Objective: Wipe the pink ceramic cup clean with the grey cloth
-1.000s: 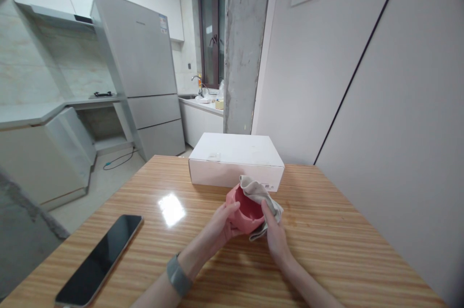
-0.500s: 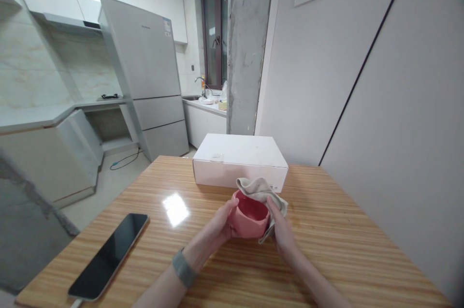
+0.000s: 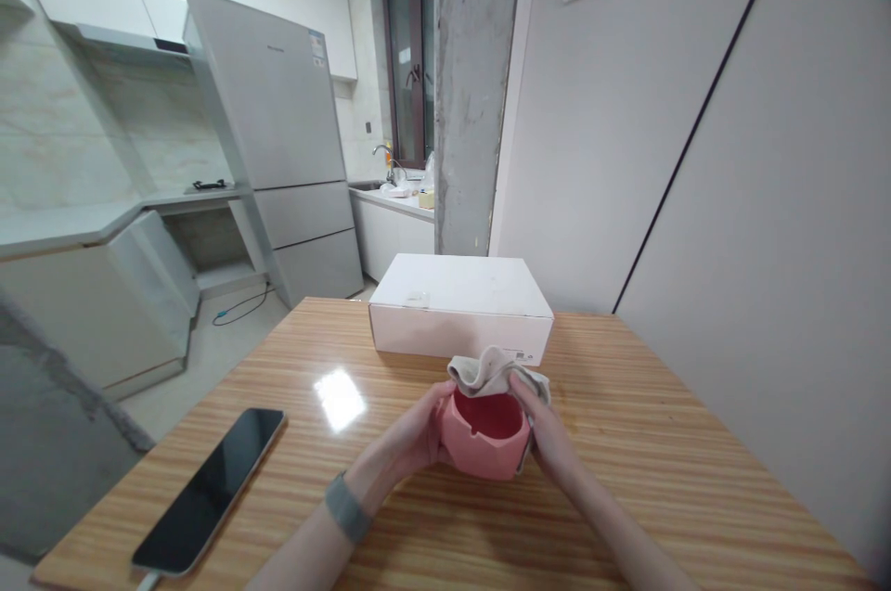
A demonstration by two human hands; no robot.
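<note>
Being held between both hands, the pink pot [image 3: 485, 454] is placed over the middle of the wooden table [image 3: 647, 470], on the near side of the white box [image 3: 459, 287]; whether its base touches the wood cannot be told. Its left side is clamped by the fingers of the left hand [image 3: 419, 429], while its right side is met by the right hand [image 3: 547, 431], by which the cloth [image 3: 487, 375] is pinched along the far right rim. Neither hand is nearer, as the pot is flanked by both; its wider span is set left to right, with the mouth turned upward. The right hand's lower fingertips are hidden. On the far left, a maker's mark [image 3: 276, 48] and stickers [image 3: 316, 49] are borne by the fridge [image 3: 268, 109], too blurred to be read; the small print [image 3: 522, 355] on the box cannot be read either.
</note>
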